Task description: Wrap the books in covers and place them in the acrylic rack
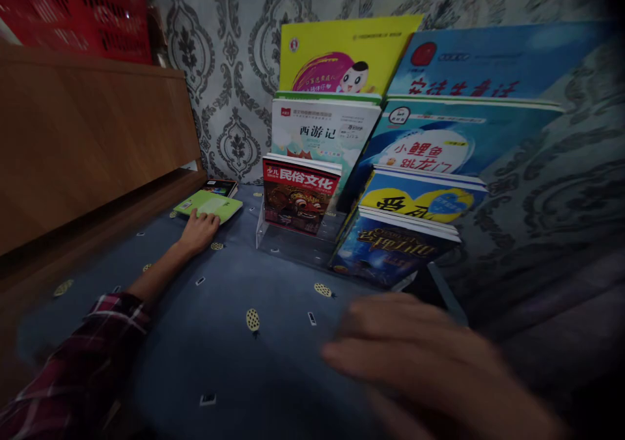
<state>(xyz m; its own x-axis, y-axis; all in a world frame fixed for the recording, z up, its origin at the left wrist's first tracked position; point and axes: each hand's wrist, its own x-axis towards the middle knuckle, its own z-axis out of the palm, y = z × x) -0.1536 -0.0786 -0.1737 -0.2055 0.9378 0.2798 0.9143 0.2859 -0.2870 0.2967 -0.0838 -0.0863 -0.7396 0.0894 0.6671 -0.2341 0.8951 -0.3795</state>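
At the left of the blue cloth, my left hand (199, 230) is closed at the near edge of a light green book (221, 207), with curled fingertips on its cover. The thumb cannot be made out. A darker book (221, 187) lies partly beneath and behind the green one. Close to the camera at the lower right, my right hand (415, 352) is blurred by motion, so its fingers are unclear. It appears in front of a dark blue book (385, 248) in the rack, and I see nothing in it.
A clear rack (293, 241) holds books in two columns, including a red-topped book (300, 196) and a yellow book (336, 53). Patterned wallpaper (234, 134) rises behind. A wooden cabinet (97, 121) bearing a red basket (88, 17) borders the left side.
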